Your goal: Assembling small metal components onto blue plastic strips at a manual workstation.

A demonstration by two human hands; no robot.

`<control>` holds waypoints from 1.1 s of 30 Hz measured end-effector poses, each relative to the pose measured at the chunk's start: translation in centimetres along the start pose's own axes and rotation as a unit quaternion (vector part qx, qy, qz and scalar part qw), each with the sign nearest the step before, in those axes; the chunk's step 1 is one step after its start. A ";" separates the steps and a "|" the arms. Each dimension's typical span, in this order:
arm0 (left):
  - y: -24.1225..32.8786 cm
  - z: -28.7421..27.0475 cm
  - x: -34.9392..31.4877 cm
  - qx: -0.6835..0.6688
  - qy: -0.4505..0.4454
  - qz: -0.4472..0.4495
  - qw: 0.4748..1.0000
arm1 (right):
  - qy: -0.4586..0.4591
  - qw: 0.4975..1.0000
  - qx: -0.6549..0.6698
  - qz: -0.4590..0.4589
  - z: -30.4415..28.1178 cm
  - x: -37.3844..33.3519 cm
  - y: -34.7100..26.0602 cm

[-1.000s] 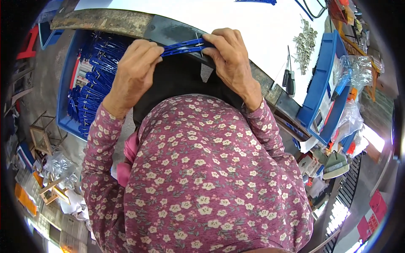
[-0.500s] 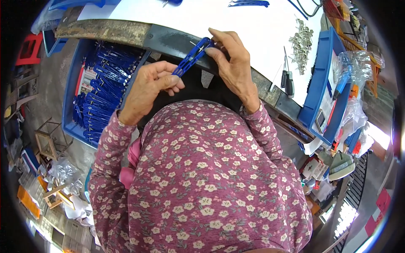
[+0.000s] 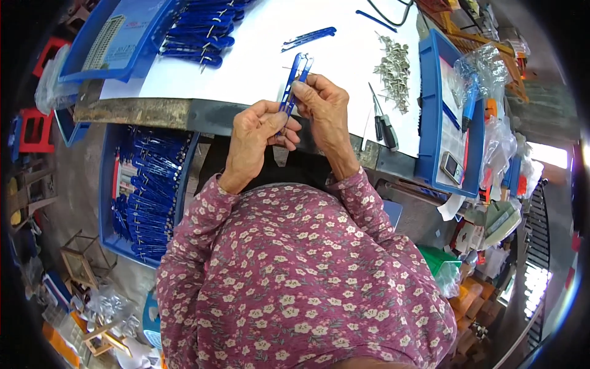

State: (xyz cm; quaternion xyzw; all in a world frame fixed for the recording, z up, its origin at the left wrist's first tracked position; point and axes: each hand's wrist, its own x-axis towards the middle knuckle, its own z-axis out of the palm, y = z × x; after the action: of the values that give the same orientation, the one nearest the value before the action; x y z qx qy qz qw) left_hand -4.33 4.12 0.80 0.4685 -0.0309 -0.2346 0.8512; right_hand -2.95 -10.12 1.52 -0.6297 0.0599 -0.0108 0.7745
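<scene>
In front of my body, at the table's near edge, I hold a long blue plastic clip-like piece (image 3: 296,75) with two slotted arms, their far ends slightly apart. My left hand (image 3: 253,140) pinches its near end between thumb and fingers. My right hand (image 3: 327,114) has thumb and forefinger closed on its middle; the fingers partly hide a small metal part there. Beyond it, a few loose blue strips (image 3: 309,39) lie on the white tabletop (image 3: 258,77). To the right is a heap of small metal parts (image 3: 393,71).
Black-handled screwdrivers (image 3: 386,130) lie beside a blue tray (image 3: 430,144) on the right. Many similar blue pieces (image 3: 200,31) are piled at the far left, next to another blue tray (image 3: 98,75). A blue crate (image 3: 132,251) full of them stands below the table's left edge.
The view has tilted to show more tabletop. The blue piece has turned more upright and sits over the table edge. My right hand has slid from its far tip to its middle.
</scene>
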 end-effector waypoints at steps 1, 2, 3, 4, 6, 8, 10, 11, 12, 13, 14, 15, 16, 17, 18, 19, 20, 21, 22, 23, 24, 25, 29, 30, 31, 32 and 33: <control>-0.2 0.2 0.3 -0.013 -0.004 0.014 1.000 | 0.014 1.000 0.011 -0.012 -0.1 0.3 0.3; -0.6 0.3 0.7 -0.018 -0.004 0.022 1.000 | 0.028 0.999 0.021 -0.027 0.0 0.5 0.3; -1.0 0.5 1.1 -0.018 -0.008 0.022 1.000 | 0.031 0.999 0.021 -0.030 0.1 0.5 0.3; -1.3 0.7 1.4 -0.034 -0.011 0.033 0.999 | 0.050 0.998 0.024 -0.026 0.2 0.3 0.1; -1.8 0.9 1.8 -0.049 -0.011 0.040 0.998 | 0.071 0.997 0.030 -0.018 0.3 0.3 0.3; -2.1 0.9 2.2 -0.060 0.001 0.042 0.997 | 0.098 0.994 -0.002 -0.057 0.4 0.6 0.5; -2.3 0.9 2.3 -0.063 0.003 0.044 0.997 | 0.101 0.992 -0.004 -0.070 0.5 1.0 1.1; -2.3 0.9 2.4 -0.067 0.004 0.046 0.997 | 0.105 0.991 -0.007 -0.085 0.4 1.0 1.3; -2.3 0.8 2.5 -0.067 0.003 0.044 0.997 | 0.107 0.991 -0.007 -0.083 0.3 0.9 1.4; -2.5 0.8 2.6 -0.064 0.004 0.041 0.997 | 0.105 0.991 -0.016 -0.086 0.2 0.9 1.5; -2.6 0.7 2.6 -0.060 0.006 0.039 0.997 | 0.102 0.991 -0.025 -0.088 0.1 0.8 1.6; -2.6 0.7 2.7 -0.060 0.007 0.038 0.997 | 0.103 0.991 -0.024 -0.086 0.2 0.8 1.6; -2.6 0.7 2.8 -0.062 0.007 0.040 0.997 | 0.102 0.992 -0.013 -0.079 0.2 0.8 1.5; -2.6 0.7 2.8 -0.064 0.007 0.042 0.997 | 0.101 0.992 -0.001 -0.072 0.2 0.8 1.5; -2.6 0.7 2.8 -0.064 0.007 0.041 0.997 | 0.102 0.992 -0.001 -0.070 0.2 0.8 1.6; -2.7 0.7 2.8 -0.060 0.011 0.039 0.997 | 0.107 0.991 -0.009 -0.076 0.1 0.9 1.8; -2.7 0.7 2.8 -0.057 0.016 0.039 0.998 | 0.112 0.990 -0.019 -0.083 0.1 0.9 1.9; -2.7 0.8 2.8 -0.057 0.017 0.038 0.998 | 0.112 0.990 -0.019 -0.081 0.1 0.9 2.0; -2.7 0.8 2.8 -0.056 0.017 0.039 0.998 | 0.113 0.990 -0.012 -0.079 0.1 0.8 1.9; -2.7 0.8 2.8 -0.055 0.016 0.040 0.998 | 0.114 0.990 -0.004 -0.078 0.1 0.8 1.9; -2.7 0.8 2.8 -0.055 0.016 0.039 0.998 | 0.115 0.990 -0.004 -0.077 0.2 0.8 1.8; -2.7 0.9 2.8 -0.055 0.020 0.041 0.997 | 0.111 0.991 -0.001 -0.075 0.2 0.9 1.6; -2.8 0.9 2.8 -0.048 0.017 0.047 0.998 | 0.117 0.989 -0.016 -0.084 0.0 0.8 2.1; -2.9 0.8 2.8 -0.048 0.017 0.046 0.998 | 0.117 0.990 -0.016 -0.083 -0.1 0.8 2.3; -2.9 0.6 2.7 -0.034 0.019 0.050 0.998 | 0.113 0.988 -0.023 -0.102 0.0 0.8 2.6; -3.0 0.6 2.8 -0.019 0.019 0.055 0.998 | 0.109 0.986 -0.030 -0.121 0.0 0.8 2.7; -3.0 0.6 2.8 -0.020 0.019 0.055 0.998 | 0.109 0.986 -0.031 -0.121 0.0 0.8 2.7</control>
State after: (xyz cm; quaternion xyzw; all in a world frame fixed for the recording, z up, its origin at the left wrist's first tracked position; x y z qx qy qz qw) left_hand -3.12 1.11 -1.83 0.4536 -0.0355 -0.1792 0.8723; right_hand -2.30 -9.65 -1.24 -0.6507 0.0670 -0.1713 0.7367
